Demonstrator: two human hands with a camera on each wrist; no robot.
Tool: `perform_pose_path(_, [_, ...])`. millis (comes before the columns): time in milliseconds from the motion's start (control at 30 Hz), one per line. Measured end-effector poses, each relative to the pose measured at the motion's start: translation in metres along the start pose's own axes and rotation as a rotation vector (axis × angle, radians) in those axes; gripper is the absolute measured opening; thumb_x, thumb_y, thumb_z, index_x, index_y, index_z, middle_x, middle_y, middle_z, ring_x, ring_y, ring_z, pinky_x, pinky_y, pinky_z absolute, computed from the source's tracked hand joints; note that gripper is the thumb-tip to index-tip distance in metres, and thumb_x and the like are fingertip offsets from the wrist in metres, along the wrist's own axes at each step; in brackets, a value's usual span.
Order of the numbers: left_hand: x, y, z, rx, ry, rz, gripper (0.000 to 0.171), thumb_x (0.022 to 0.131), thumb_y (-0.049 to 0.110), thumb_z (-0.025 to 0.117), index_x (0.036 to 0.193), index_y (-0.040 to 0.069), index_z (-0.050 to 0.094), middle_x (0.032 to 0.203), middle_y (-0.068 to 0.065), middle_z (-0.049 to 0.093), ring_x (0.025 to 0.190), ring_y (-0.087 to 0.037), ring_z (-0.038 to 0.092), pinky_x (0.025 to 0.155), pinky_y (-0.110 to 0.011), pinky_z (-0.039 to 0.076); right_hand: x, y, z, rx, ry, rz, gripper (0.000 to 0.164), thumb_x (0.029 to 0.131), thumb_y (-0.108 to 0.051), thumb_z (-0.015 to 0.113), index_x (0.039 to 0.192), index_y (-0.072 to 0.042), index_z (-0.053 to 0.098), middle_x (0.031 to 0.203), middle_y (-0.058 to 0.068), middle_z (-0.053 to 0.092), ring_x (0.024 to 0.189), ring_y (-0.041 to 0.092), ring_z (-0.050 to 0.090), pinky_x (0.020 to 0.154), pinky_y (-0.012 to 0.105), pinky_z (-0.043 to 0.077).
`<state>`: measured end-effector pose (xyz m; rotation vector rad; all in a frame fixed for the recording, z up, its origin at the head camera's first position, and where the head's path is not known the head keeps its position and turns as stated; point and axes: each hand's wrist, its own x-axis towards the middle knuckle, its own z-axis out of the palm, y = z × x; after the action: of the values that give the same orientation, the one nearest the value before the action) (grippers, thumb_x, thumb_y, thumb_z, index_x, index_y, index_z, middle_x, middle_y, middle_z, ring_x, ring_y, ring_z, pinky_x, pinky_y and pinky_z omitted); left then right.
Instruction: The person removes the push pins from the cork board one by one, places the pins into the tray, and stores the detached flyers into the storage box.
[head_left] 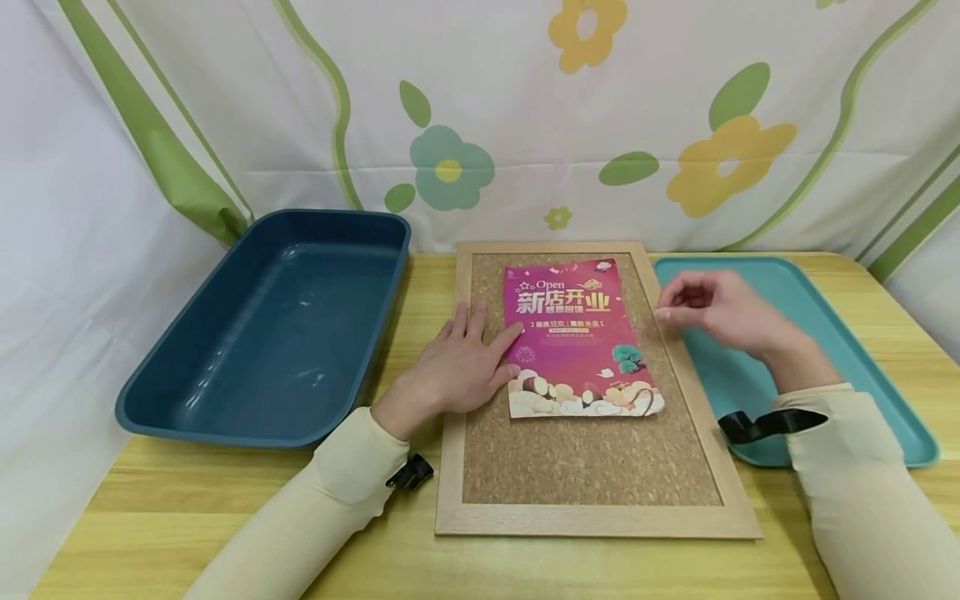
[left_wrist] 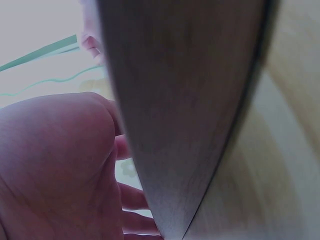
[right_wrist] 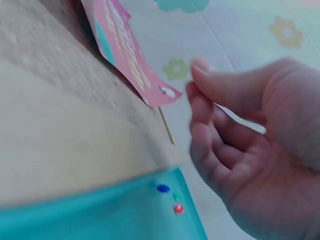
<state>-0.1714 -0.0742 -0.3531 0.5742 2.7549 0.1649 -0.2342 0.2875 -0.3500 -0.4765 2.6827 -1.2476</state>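
Note:
A pink-purple flyer [head_left: 573,342] lies on the upper part of a wood-framed corkboard [head_left: 592,467]. My left hand [head_left: 465,362] rests flat over the board's left side, with fingers spread and thumb on the flyer's left edge. In the left wrist view, the palm [left_wrist: 55,165] is beside the frame's side [left_wrist: 175,100]. My right hand [head_left: 720,308] hovers over the board's right edge, fingers curled and thumb close to the index fingertip. Nothing shows between these fingers in the right wrist view. There the flyer's corner [right_wrist: 167,92] lifts off the cork.
A turquoise tray [head_left: 847,333] adjoins the board on the right. It holds a blue pushpin [right_wrist: 163,188], a red one [right_wrist: 178,208] and a small green one [right_wrist: 177,196]. A deep blue bin [head_left: 262,333] stands left. Behind hangs a flowered curtain [head_left: 525,100].

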Motion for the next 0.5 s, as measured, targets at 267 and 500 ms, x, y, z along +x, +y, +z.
perform_pose_path(267, [0.000, 0.001, -0.001, 0.005, 0.004, -0.002, 0.068, 0.112, 0.053, 0.041, 0.172, 0.028, 0.020, 0.178, -0.027, 0.003, 0.165, -0.050, -0.001, 0.134, -0.060, 0.017, -0.002, 0.016, -0.018, 0.068, 0.268, 0.173, 0.012, 0.102, -0.024, 0.074, 0.106, -0.014, 0.078, 0.081, -0.022, 0.074, 0.080, 0.007, 0.068, 0.070, 0.024, 0.054])
perform_pose_path(500, [-0.001, 0.001, 0.000, 0.014, 0.000, -0.005, 0.069, 0.111, 0.054, 0.042, 0.172, 0.029, 0.020, 0.178, -0.027, 0.004, 0.165, -0.051, -0.001, 0.134, -0.060, 0.018, -0.002, 0.032, -0.020, 0.033, 0.262, 0.308, 0.011, 0.102, -0.029, 0.073, 0.104, -0.022, 0.081, 0.079, -0.030, 0.068, 0.079, 0.002, 0.063, 0.070, 0.024, 0.055])
